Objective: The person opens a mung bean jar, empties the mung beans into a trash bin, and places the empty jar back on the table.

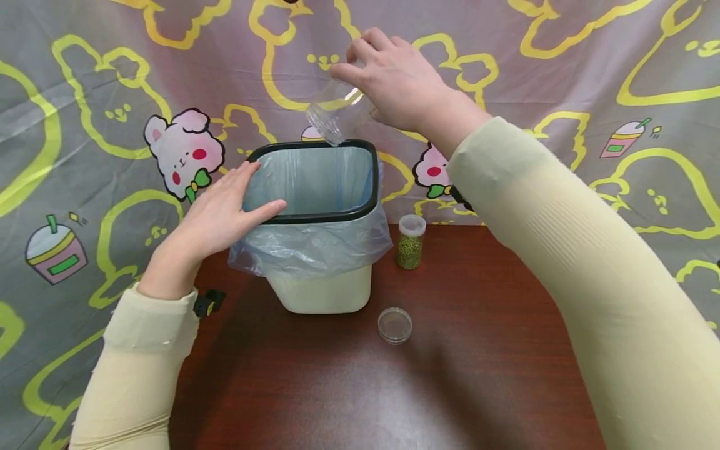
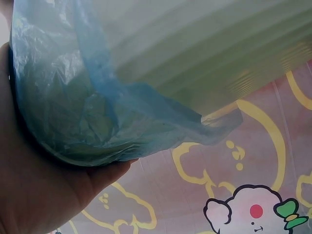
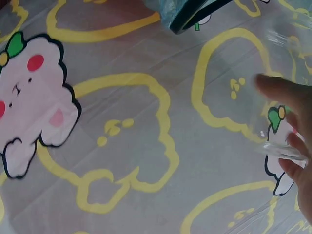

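Note:
My right hand (image 1: 396,78) grips a clear jar (image 1: 337,112) above the back of the bin, tilted so its mouth points down and left. Nothing shows inside the jar. In the right wrist view, the fingers (image 3: 287,92) curl round the transparent jar wall. My left hand (image 1: 219,209) rests on the front-left corner of a trash bin (image 1: 323,294), thumb and fingers spread along its black rim. A bluish plastic bag (image 1: 315,247) lines the bin and folds down outside; the left wrist view shows this fold (image 2: 97,112) close up.
A clear round lid (image 1: 395,325) lies on the brown table (image 1: 349,387) in front of the bin. Right of the bin stands a small lidded jar of green beans (image 1: 410,244). A patterned curtain (image 1: 562,81) hangs close behind the bin and along the left side.

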